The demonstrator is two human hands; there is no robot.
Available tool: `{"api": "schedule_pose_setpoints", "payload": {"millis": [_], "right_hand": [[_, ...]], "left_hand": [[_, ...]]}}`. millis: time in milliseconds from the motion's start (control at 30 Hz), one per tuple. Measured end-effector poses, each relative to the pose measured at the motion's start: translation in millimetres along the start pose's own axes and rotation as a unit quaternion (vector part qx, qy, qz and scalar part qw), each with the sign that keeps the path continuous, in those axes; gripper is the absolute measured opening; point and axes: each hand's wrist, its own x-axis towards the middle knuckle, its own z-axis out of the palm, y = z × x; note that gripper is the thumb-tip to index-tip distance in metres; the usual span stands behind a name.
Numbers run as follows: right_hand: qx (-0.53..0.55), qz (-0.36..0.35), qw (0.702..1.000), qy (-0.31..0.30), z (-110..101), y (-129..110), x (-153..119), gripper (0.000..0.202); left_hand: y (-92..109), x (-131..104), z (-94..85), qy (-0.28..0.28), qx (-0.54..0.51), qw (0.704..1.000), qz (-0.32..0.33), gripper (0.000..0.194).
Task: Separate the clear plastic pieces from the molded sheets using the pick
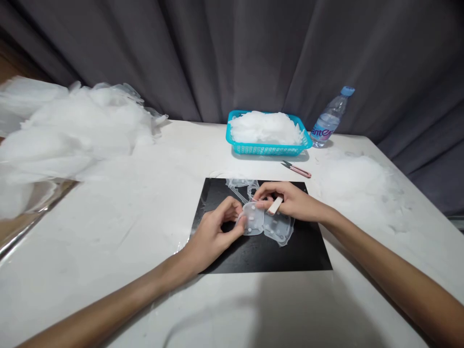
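Above a black mat, my left hand (pixel 221 229) pinches the left edge of a translucent moulded sheet (pixel 253 222) between thumb and fingers. The sheet has rounded panels with small raised spots. My right hand (pixel 286 199) is closed near the sheet's top edge, its fingertips by the panel. A cream-coloured flat handle (pixel 275 205) is tucked in its grip; what lies at the handle's other end is hidden by the fingers. Beyond the hands, translucent offcut strips (pixel 241 188) lie on the black mat (pixel 261 256).
A blue basket (pixel 268 150) of white translucent pieces stands at the back, with a water bottle (pixel 329 121) beside it. Thread snips (pixel 297 169) lie in front. Translucent pieces are heaped (pixel 79 121) at left and spread (pixel 362 188) at right on the white table (pixel 126 256).
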Motion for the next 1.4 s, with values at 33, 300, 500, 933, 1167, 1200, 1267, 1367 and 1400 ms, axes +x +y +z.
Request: {"api": "schedule_pose_setpoints", "payload": {"millis": [33, 300, 500, 933, 1167, 1200, 1267, 1367, 1400], "right_hand": [[0.006, -0.002, 1.000, 0.000, 1, 0, 1, 0.013], [0.013, -0.011, 1.000, -0.016, 8, -12, 3, 0.012], [-0.034, -0.016, 0.999, -0.024, 8, -22, 0, 0.010], [-0.094, -0.023, 0.995, -0.030, 8, -8, 0, 0.011], [-0.116, -0.027, 0.993, -0.022, 9, -8, 1, 0.014], [-0.110, -0.026, 0.993, -0.021, 9, -9, 1, 0.015], [-0.092, -0.024, 0.995, -0.019, 7, -11, 0, 0.013], [-0.114, -0.039, 0.992, -0.032, 8, -12, -1, 0.018], [-0.143, -0.049, 0.988, -0.037, 9, -13, -2, 0.021]], "left_hand": [[1, 0, 0.1, 0.008, 0.008, 1.000, 0.007, 0.012], [-2, 0, -0.1, 0.014, 0.014, 1.000, -0.007, 0.015], [-1, -4, 3.7, 0.092, 0.110, 0.988, 0.062, 0.011], [0, -7, 7.0, 0.094, 0.142, 0.981, 0.093, 0.008], [3, -3, 2.9, 0.069, 0.107, 0.991, 0.041, 0.008], [3, -2, 1.9, 0.060, 0.096, 0.993, 0.029, 0.011], [3, 0, 0.1, 0.045, 0.073, 0.996, 0.009, 0.015], [3, 1, -1.8, 0.029, 0.050, 0.998, -0.001, 0.019], [3, 1, -2.3, 0.025, 0.046, 0.999, -0.002, 0.019]]}}
